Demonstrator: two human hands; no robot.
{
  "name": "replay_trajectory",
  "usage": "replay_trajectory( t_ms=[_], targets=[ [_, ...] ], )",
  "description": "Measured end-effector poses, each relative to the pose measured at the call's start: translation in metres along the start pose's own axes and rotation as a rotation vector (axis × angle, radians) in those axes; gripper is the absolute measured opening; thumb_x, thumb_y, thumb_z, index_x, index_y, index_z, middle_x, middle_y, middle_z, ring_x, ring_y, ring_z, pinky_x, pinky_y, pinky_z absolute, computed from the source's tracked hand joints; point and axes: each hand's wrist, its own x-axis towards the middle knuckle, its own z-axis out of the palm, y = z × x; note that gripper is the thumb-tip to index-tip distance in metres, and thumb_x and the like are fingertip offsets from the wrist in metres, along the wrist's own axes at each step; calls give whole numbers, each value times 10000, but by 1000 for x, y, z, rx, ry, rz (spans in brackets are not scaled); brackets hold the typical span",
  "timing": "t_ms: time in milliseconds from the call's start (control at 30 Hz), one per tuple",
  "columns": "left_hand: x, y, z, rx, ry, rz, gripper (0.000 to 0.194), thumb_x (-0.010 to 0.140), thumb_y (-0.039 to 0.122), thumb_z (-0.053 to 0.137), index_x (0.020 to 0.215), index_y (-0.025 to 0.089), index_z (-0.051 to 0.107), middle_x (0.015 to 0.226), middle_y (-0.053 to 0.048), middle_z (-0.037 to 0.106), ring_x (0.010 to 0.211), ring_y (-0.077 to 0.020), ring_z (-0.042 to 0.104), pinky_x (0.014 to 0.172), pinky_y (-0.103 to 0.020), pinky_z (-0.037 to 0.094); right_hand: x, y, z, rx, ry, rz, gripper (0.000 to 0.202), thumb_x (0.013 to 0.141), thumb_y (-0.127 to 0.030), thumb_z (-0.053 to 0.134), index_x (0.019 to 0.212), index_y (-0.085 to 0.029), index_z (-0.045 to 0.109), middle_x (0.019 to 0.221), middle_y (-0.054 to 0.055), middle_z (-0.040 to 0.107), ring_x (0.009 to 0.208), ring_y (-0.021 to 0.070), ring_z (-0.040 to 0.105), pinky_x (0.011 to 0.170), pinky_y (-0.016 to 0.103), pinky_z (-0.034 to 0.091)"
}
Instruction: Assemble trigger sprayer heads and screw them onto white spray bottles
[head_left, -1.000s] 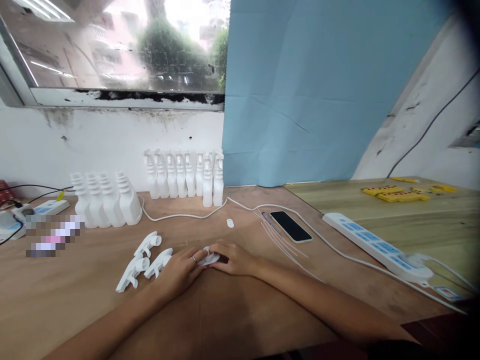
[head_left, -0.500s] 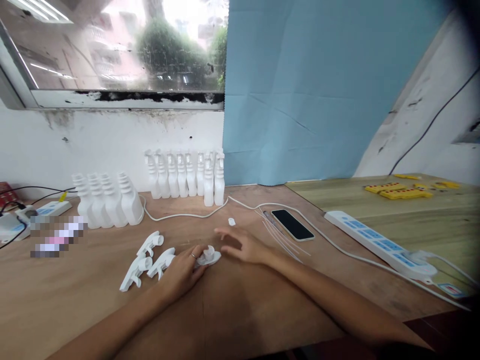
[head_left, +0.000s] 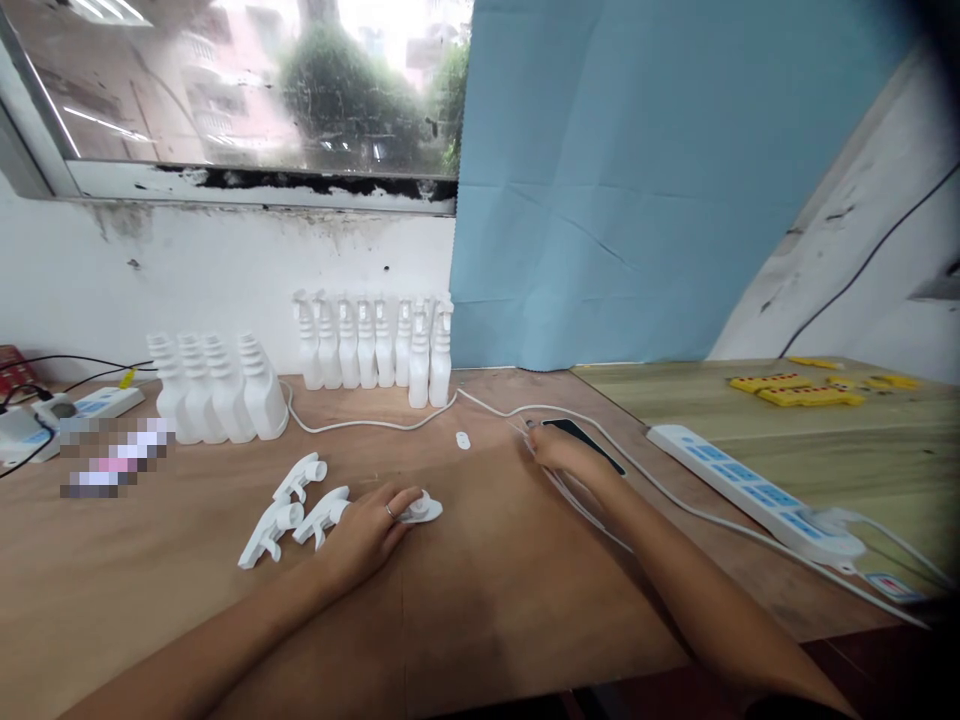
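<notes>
My left hand (head_left: 379,520) is closed around a white spray trigger head (head_left: 426,508) resting on the table; the fingers cover much of it. Beside that hand, to the left, lie several loose white trigger heads (head_left: 270,532). My right hand (head_left: 566,455) reaches forward to the right, its fingertips pinched together at the far ends of thin whitish dip tubes (head_left: 592,518). How many tubes are between the fingers I cannot tell. Partly behind this hand is a dark-screened phone (head_left: 609,455). A small white oval piece (head_left: 463,440) lies between the hands, farther back.
White bottles without tops (head_left: 259,400) stand at the back left, and bottles fitted with triggers (head_left: 420,360) stand against the wall. A white cable (head_left: 360,424) crosses the table to a power strip (head_left: 750,490) at right. Yellow parts (head_left: 810,396) lie farther right.
My right hand has moved right and away, from beside the held trigger head to the thin tubes, and its fingers have closed. My left hand stays at the trigger head.
</notes>
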Motion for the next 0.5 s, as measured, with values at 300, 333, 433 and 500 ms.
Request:
replay_trajectory(
  t_ms=[300, 333, 433, 500],
  targets=[
    [0, -1, -1, -75, 19, -52, 308, 915, 194, 529, 1219, 238, 523, 1193, -53, 643, 1048, -233, 631, 895, -361, 500, -7, 5, -24, 368, 267, -186, 430, 835, -156, 476, 1259, -140, 547, 809, 41, 648, 720, 173, 616, 667, 262, 462],
    [0, -1, -1, -71, 13, -55, 311, 911, 190, 527, 1219, 234, 523, 1201, -56, 641, 1055, -236, 630, 902, -365, 499, -10, 5, -31, 468, 302, -236, 393, 867, -183, 428, 1234, -141, 562, 855, 55, 647, 758, 176, 621, 694, 275, 479],
    [0, -1, 0, -65, 1, -58, 325, 899, 183, 530, 1221, 231, 523, 1205, -59, 642, 1057, -239, 634, 907, -365, 500, -15, 2, -45, 998, 428, -424, 349, 876, -264, 426, 1165, -189, 607, 1012, 90, 634, 930, 197, 633, 770, 320, 517],
    [0, -2, 2, -70, 8, -57, 333, 902, 191, 531, 1232, 243, 522, 1213, -51, 643, 1054, -234, 638, 905, -362, 504, -16, -7, -43, 1359, 462, -503, 292, 829, -307, 535, 1094, -231, 632, 1026, 73, 634, 986, 195, 631, 793, 321, 523]
  ],
)
